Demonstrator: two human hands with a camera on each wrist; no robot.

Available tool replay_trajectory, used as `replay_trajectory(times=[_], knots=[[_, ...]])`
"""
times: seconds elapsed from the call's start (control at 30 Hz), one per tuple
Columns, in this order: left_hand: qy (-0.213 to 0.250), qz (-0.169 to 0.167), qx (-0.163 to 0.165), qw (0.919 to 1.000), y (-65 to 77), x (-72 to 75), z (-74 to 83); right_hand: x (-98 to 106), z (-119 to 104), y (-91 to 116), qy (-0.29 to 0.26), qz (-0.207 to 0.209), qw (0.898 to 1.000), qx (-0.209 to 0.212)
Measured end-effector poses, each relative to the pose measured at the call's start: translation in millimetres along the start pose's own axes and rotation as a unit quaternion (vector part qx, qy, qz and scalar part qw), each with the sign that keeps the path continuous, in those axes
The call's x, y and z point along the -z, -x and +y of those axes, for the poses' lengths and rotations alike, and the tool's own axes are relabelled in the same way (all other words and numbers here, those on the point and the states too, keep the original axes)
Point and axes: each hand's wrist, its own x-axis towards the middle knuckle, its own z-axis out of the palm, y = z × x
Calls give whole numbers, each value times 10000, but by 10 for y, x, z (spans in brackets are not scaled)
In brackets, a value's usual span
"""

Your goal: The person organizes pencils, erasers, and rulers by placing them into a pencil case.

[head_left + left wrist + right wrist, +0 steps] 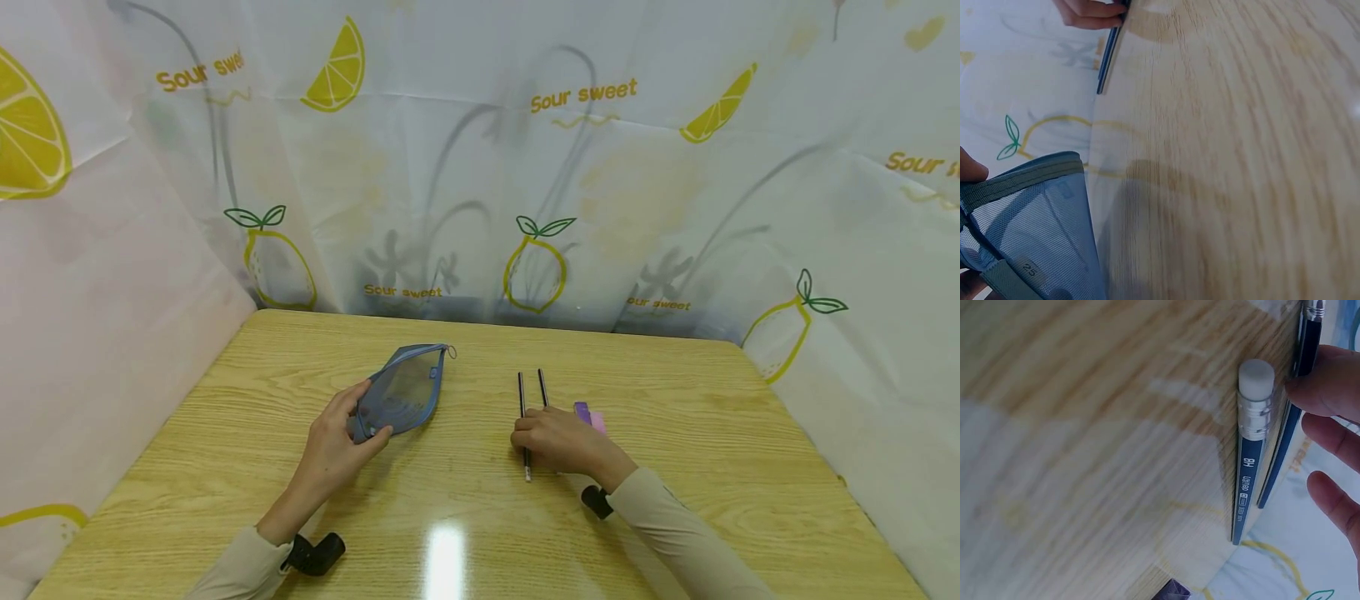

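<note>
A blue mesh zipper pouch [401, 392] is held at its left side by my left hand [337, 437], thumb in front and fingers behind. Its top edge gapes somewhat in the left wrist view, where the pouch [1035, 212] shows a small "25" label. My right hand [566, 440] pinches a dark pencil [522, 392] between thumb and fingers. Beside it, a second pencil [543, 387] lies on the table, partly under that hand. In the right wrist view this second pencil [1250, 456] shows a white eraser end and "HB" lettering.
Just right of my right hand lie a small purple object [582, 410] and a pink one [597, 422], partly hidden by it. The wooden table [315, 342] ends at a white lemon-print sheet [450, 167] at the back and sides.
</note>
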Motion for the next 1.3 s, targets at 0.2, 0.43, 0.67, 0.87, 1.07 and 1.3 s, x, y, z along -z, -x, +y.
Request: replay_trajectory(times=[0.2, 0.43, 0.67, 0.87, 1.07, 1.3], knots=[[-11, -7, 15, 10000, 0, -10, -13, 13, -10, -22, 219, -159, 9996, 86], [-23, -4, -4, 10000, 2, -15, -20, 2, -12, -16, 536, -44, 9980, 336], [-17, -36, 32, 10000, -2, -14, -14, -37, 10, -3, 537, 64, 9975, 450], [-25, -23, 29, 10000, -6, -13, -16, -57, 17, 0, 493, -32, 9979, 409], [-63, -34, 56, 10000, -6, -15, -21, -71, 29, -1, 488, 50, 9978, 443], [-62, -42, 67, 9999, -4, -16, -23, -81, 38, -6, 540, -25, 9974, 483]])
